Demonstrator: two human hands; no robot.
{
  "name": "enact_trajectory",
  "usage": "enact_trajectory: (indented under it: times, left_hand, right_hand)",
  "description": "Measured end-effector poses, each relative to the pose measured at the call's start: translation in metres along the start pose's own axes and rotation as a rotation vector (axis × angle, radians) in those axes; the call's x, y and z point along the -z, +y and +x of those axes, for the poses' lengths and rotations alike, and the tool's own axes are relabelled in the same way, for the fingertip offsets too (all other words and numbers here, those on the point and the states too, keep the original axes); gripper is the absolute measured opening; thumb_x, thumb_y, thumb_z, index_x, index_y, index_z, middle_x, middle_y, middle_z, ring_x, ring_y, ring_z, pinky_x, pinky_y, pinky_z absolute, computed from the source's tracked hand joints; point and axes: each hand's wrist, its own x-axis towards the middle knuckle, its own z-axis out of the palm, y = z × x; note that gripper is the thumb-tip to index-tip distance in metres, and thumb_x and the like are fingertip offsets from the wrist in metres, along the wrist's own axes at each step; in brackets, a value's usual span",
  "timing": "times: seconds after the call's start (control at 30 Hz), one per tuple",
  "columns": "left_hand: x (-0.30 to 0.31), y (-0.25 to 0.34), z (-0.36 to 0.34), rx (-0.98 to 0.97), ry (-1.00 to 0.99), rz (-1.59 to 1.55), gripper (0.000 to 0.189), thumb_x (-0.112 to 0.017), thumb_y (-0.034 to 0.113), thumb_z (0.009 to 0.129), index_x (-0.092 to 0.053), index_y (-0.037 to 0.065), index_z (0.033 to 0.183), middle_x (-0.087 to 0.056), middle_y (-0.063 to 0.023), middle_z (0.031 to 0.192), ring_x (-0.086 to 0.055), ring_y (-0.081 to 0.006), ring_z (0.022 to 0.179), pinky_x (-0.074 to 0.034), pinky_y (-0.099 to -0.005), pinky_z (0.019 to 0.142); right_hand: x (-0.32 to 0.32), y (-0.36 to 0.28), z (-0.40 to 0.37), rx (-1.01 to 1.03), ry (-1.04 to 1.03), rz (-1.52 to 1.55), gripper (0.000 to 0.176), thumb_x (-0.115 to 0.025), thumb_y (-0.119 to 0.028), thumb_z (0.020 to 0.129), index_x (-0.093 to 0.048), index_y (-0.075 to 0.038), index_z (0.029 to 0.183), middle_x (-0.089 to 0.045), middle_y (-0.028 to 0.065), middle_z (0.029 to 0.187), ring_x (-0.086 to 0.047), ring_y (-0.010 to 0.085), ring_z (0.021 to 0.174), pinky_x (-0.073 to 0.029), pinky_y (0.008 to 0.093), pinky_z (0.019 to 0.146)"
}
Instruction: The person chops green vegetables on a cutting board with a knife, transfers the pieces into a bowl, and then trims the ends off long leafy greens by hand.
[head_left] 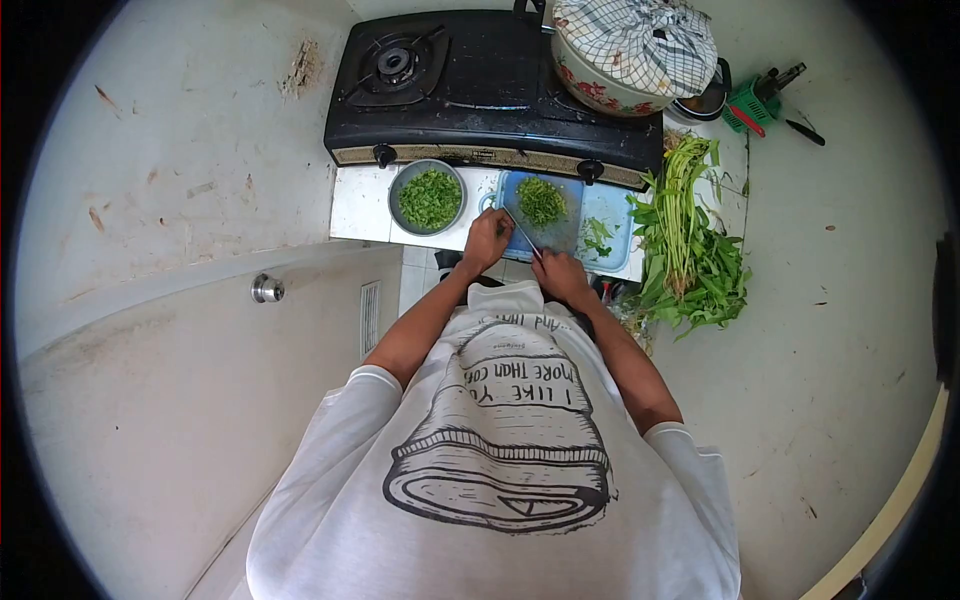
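My right hand (562, 276) is closed round the handle of a knife (527, 236), whose blade slants up and left over the blue cutting board (560, 240). My left hand (489, 240) has its fingers drawn together at the board's left edge, close to the blade's tip; what they hold, if anything, is too small to make out. Just beyond the blade lies a pile of chopped greens (541, 202). A few loose leaves (597, 236) are on the light blue tray (622, 245) to the right. Left of the board stands a grey bowl (394, 212) filled with chopped greens.
A black gas stove (490, 75) spans the back of the counter, with a large floral pot (600, 92) under a checked cloth on its right. Bundled leafy stems (690, 230) hang over the counter's right side. A green basket (745, 108) with utensils stands behind them.
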Motion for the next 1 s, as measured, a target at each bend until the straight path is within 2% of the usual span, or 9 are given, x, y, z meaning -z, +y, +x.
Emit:
enact_trajectory:
  times: [0.13,0.23,0.33,0.43,0.53,0.63,0.73,1.0]
  left_hand:
    - [0.002,0.005,0.001,0.028,-0.015,0.044,0.007,-0.069,0.003,0.083,-0.070,0.002,0.091,-0.068,-0.0159,0.091,-0.068,-0.0301,0.084,-0.054,-0.0396,0.077]
    - [0.002,0.010,0.000,0.014,0.036,0.012,0.007,-0.067,-0.002,0.080,-0.068,0.000,0.087,-0.065,-0.0167,0.085,-0.068,-0.0332,0.079,-0.055,-0.0411,0.076]
    - [0.001,0.007,0.001,-0.010,0.051,-0.021,0.007,-0.068,-0.002,0.080,-0.068,-0.001,0.087,-0.067,-0.0163,0.085,-0.069,-0.0321,0.078,-0.056,-0.0406,0.074]
    - [0.001,0.004,0.001,0.020,0.054,-0.070,0.006,-0.069,-0.001,0.081,-0.067,-0.002,0.087,-0.069,-0.0164,0.085,-0.071,-0.0304,0.077,-0.056,-0.0394,0.073]
    - [0.001,0.004,0.001,0.084,0.045,-0.073,0.006,-0.070,-0.001,0.082,-0.068,-0.002,0.087,-0.071,-0.0170,0.085,-0.072,-0.0288,0.077,-0.057,-0.0382,0.072]
    - [0.001,0.003,0.002,0.099,0.029,-0.081,0.005,-0.070,-0.001,0.082,-0.068,-0.003,0.086,-0.072,-0.0175,0.085,-0.073,-0.0286,0.078,-0.057,-0.0374,0.072]
    - [0.001,0.004,0.002,0.088,0.036,-0.122,0.004,-0.068,-0.001,0.082,-0.068,-0.003,0.085,-0.073,-0.0178,0.085,-0.073,-0.0291,0.077,-0.058,-0.0374,0.073]
    - [0.003,0.004,0.002,0.055,0.018,-0.099,0.004,-0.065,-0.004,0.082,-0.068,-0.004,0.084,-0.072,-0.0194,0.083,-0.073,-0.0302,0.076,-0.058,-0.0382,0.073]
  right_hand:
    - [0.002,-0.008,0.007,-0.034,-0.014,-0.008,0.040,-0.054,-0.036,0.101,-0.067,0.001,0.099,-0.070,0.0292,0.081,-0.069,0.0480,0.077,-0.057,0.0560,0.074]
    - [-0.001,-0.010,0.019,0.006,0.038,0.012,0.041,-0.053,-0.035,0.101,-0.069,0.002,0.096,-0.070,0.0285,0.083,-0.070,0.0480,0.078,-0.057,0.0557,0.076]
    - [-0.003,-0.006,0.021,0.026,0.008,-0.015,0.042,-0.053,-0.036,0.101,-0.070,0.002,0.094,-0.071,0.0279,0.085,-0.070,0.0477,0.079,-0.057,0.0557,0.077]
    - [0.005,-0.002,0.008,0.021,-0.065,-0.075,0.043,-0.053,-0.037,0.101,-0.070,0.002,0.097,-0.071,0.0283,0.084,-0.070,0.0475,0.079,-0.057,0.0557,0.078]
    - [0.011,-0.003,0.004,-0.050,-0.072,-0.032,0.043,-0.053,-0.039,0.101,-0.070,0.001,0.098,-0.071,0.0284,0.083,-0.070,0.0479,0.079,-0.057,0.0562,0.077]
    - [0.013,-0.003,0.005,-0.029,-0.049,0.001,0.044,-0.053,-0.039,0.101,-0.069,0.001,0.098,-0.070,0.0290,0.081,-0.070,0.0484,0.078,-0.056,0.0565,0.077]
    - [0.012,-0.005,0.005,0.042,-0.005,-0.005,0.045,-0.053,-0.040,0.101,-0.069,0.002,0.096,-0.069,0.0295,0.080,-0.070,0.0483,0.078,-0.057,0.0565,0.076]
    - [0.004,-0.009,0.013,0.032,-0.024,-0.012,0.044,-0.055,-0.038,0.100,-0.070,0.002,0.090,-0.070,0.0295,0.081,-0.070,0.0468,0.078,-0.057,0.0555,0.076]
